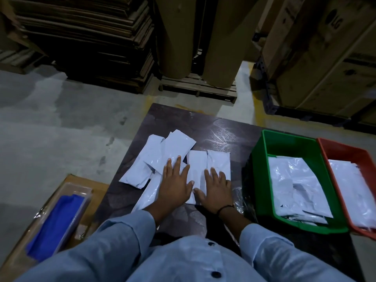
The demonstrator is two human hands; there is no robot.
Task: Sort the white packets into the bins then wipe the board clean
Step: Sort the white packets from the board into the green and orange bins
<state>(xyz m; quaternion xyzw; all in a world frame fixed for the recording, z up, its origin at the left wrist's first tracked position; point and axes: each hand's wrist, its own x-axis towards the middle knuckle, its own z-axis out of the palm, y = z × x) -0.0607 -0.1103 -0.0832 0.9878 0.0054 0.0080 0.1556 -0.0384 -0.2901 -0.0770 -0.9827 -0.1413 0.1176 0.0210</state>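
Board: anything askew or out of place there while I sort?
Nothing looks damaged or spilled. The white packets on the board overlap at mixed angles under the left hand and right hand, both flat. Crumpled clear film lies at the board's edge by the green bin.

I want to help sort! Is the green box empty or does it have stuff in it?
Not empty. White packets lie piled inside the green bin, covering most of its floor. How deep the pile goes, cannot tell.
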